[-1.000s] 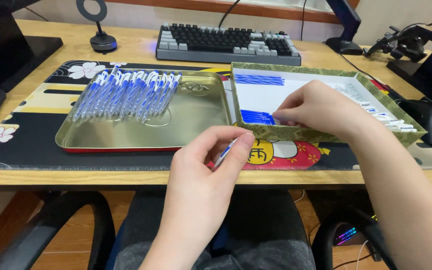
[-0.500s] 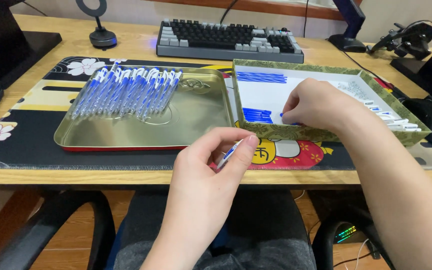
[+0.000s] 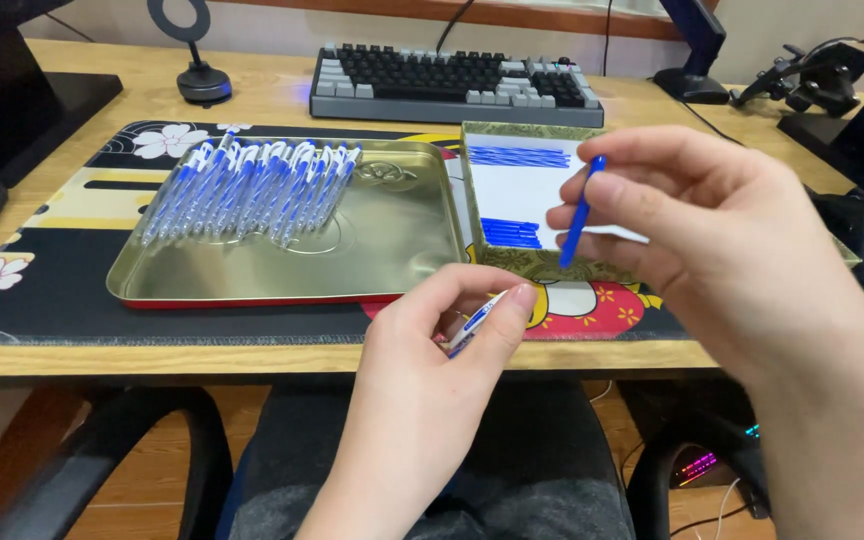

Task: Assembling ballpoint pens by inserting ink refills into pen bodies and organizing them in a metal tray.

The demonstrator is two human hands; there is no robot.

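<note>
- The right hand is pinching a blue refill above the green box, its grip closed on the upper half.
- The left hand is gripping a clear pen barrel over the bench edge.
- The refill is standing near upright, long axis leaning slightly right at the top, lower end pointing down.
- Bringing that lower end in line with the barrel's opening would ease insertion.

I see a glossy gold metal tray on a matt cloth mat. The desk looks like smooth wood, and the pens like clear plastic.
</note>
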